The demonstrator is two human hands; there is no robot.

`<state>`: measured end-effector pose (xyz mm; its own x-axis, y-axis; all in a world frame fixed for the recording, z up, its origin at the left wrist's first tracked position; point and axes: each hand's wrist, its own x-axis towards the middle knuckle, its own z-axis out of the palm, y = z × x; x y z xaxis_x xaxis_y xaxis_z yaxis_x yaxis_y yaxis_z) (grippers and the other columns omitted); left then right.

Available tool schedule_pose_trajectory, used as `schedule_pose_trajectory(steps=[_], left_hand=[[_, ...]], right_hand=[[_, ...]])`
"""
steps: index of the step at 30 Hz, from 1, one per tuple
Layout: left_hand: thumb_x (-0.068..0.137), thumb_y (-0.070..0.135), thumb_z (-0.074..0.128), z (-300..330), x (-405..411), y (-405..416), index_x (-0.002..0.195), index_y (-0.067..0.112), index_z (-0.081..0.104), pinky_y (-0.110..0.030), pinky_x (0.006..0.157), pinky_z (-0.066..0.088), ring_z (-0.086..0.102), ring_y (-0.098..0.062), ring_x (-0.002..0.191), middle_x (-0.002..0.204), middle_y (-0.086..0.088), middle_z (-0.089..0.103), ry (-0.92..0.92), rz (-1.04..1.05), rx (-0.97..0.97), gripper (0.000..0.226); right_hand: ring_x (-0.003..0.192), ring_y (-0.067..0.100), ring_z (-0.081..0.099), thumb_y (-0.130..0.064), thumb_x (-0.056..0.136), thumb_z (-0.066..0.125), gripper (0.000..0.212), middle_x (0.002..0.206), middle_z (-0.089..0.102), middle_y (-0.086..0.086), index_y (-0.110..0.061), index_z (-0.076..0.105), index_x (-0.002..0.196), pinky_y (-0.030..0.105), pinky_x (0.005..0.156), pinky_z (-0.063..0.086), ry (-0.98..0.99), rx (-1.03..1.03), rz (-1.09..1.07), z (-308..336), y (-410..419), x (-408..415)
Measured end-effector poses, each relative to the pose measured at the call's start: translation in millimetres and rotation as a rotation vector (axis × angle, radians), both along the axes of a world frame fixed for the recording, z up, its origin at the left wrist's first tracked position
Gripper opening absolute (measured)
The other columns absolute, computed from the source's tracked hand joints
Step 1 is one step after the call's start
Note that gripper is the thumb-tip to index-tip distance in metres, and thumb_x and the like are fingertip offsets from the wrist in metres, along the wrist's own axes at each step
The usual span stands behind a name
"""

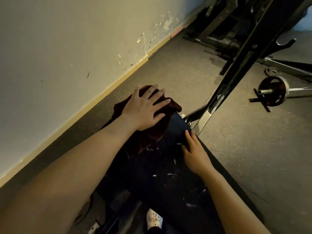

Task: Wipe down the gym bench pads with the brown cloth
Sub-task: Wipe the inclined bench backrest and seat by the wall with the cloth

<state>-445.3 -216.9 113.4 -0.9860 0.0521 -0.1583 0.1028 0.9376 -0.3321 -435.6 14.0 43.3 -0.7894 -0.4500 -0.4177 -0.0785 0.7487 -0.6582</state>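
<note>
Both arms outstretched, left hand (145, 108) splayed flat — right hand (194, 152) fingers extended

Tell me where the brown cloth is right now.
In the head view, the brown cloth lies on the bench pad far end, wall side, under the flat left hand.

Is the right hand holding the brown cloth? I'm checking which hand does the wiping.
No: the right hand rests bare on the black bench pad, while the left hand presses flat on the brown cloth.

Two hands: left hand (145, 108), right hand (194, 152). One brown cloth (152, 130). One bench pad (162, 174). One barbell (273, 92). One socked foot (154, 220).
</note>
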Motion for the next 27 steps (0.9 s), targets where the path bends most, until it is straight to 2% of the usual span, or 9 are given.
schedule_pose_trajectory(steps=[2, 5, 10, 12, 15, 17, 21, 24, 27], left_hand=[[0.1, 0.06, 0.008, 0.2, 5.4, 2.4, 0.156, 0.041, -0.005, -0.06, 0.12, 0.001, -0.012, -0.024, 0.153, 0.167, 0.004, -0.012, 0.002, 0.019, 0.023, 0.061], [0.096, 0.061, 0.003, -1.8, 27.2, 1.4, 0.155, 0.042, -0.009, -0.06, 0.12, 0.008, -0.014, -0.022, 0.153, 0.163, 0.006, -0.02, -0.003, 0.048, 0.048, 0.063], [0.093, 0.053, -0.012, 2.1, 84.7, -7.4, 0.151, 0.043, -0.012, -0.048, 0.121, 0.012, -0.017, -0.016, 0.152, 0.159, 0.009, -0.025, -0.033, 0.161, 0.088, 0.059], [0.1, 0.051, -0.01, -4.7, 118.7, -13.6, 0.154, 0.041, -0.002, -0.05, 0.121, 0.015, -0.011, -0.017, 0.152, 0.163, 0.007, -0.015, 0.001, 0.173, 0.102, 0.056], [0.104, 0.046, 0.017, -16.8, 162.1, -16.3, 0.154, 0.029, 0.03, -0.059, 0.117, 0.019, 0.014, -0.024, 0.151, 0.164, -0.002, 0.018, 0.082, 0.147, 0.077, 0.055], [0.102, 0.045, 0.022, -21.9, 166.4, -12.7, 0.154, 0.027, 0.033, -0.062, 0.117, 0.012, 0.017, -0.027, 0.151, 0.163, -0.005, 0.022, 0.079, 0.134, 0.028, 0.056], [0.102, 0.052, 0.014, -24.6, 137.7, 4.8, 0.155, 0.034, 0.022, -0.068, 0.116, 0.001, 0.004, -0.028, 0.152, 0.163, -0.004, 0.011, 0.067, 0.153, -0.002, 0.056], [0.1, 0.055, -0.002, -27.8, 102.3, 19.4, 0.151, 0.04, -0.01, -0.068, 0.113, -0.015, -0.026, -0.026, 0.148, 0.16, -0.002, -0.021, 0.042, 0.186, 0.0, 0.053], [0.098, 0.057, -0.003, -31.2, 65.5, 33.3, 0.148, 0.04, -0.018, -0.066, 0.112, -0.019, -0.025, -0.027, 0.149, 0.157, -0.001, -0.03, 0.061, 0.18, 0.022, 0.055]], right_hand=[[0.153, 0.02, 0.003, -0.022, 0.107, 0.038, 0.062, 0.166, -0.007, -0.003, -0.028, 0.006, 0.159, 0.03, 0.12, 0.012, 0.011, 0.012, 0.05, -1.1, 2.1, -5.1], [0.153, 0.021, 0.006, -0.021, 0.107, 0.038, 0.063, 0.166, -0.006, -0.002, -0.025, 0.005, 0.159, 0.029, 0.12, 0.014, -0.011, 0.025, 0.098, -1.5, 7.7, -12.5], [0.153, 0.023, 0.005, -0.016, 0.104, 0.042, 0.069, 0.166, -0.01, -0.001, -0.023, 0.001, 0.159, 0.031, 0.12, 0.014, -0.025, 0.062, 0.183, -1.8, 18.0, -17.1], [0.153, 0.024, 0.005, -0.015, 0.104, 0.042, 0.071, 0.166, -0.011, 0.001, -0.022, -0.001, 0.159, 0.033, 0.12, 0.015, -0.015, 0.079, 0.216, -2.8, 20.9, -17.4], [0.153, 0.024, 0.005, -0.015, 0.104, 0.042, 0.071, 0.166, -0.012, 0.0, -0.022, -0.002, 0.159, 0.034, 0.121, 0.016, -0.005, 0.07, 0.226, -3.6, 22.2, -18.3], [0.153, 0.022, 0.002, -0.016, 0.104, 0.043, 0.071, 0.166, -0.013, 0.0, -0.023, -0.002, 0.159, 0.033, 0.12, 0.015, 0.007, 0.066, 0.222, -4.6, 21.5, -16.4], [0.153, 0.02, -0.003, -0.018, 0.104, 0.044, 0.073, 0.165, -0.015, -0.002, -0.025, -0.004, 0.158, 0.033, 0.121, 0.012, 0.005, 0.039, 0.2, -6.5, 19.5, -11.7], [0.153, 0.019, -0.007, -0.02, 0.104, 0.045, 0.075, 0.165, -0.017, -0.004, -0.027, -0.006, 0.158, 0.035, 0.123, 0.008, -0.001, 0.022, 0.19, -7.6, 18.6, -9.8], [0.152, 0.016, -0.009, -0.023, 0.105, 0.043, 0.072, 0.164, -0.019, -0.006, -0.028, -0.005, 0.157, 0.032, 0.121, 0.007, -0.005, 0.006, 0.188, -8.5, 20.4, -9.5]])
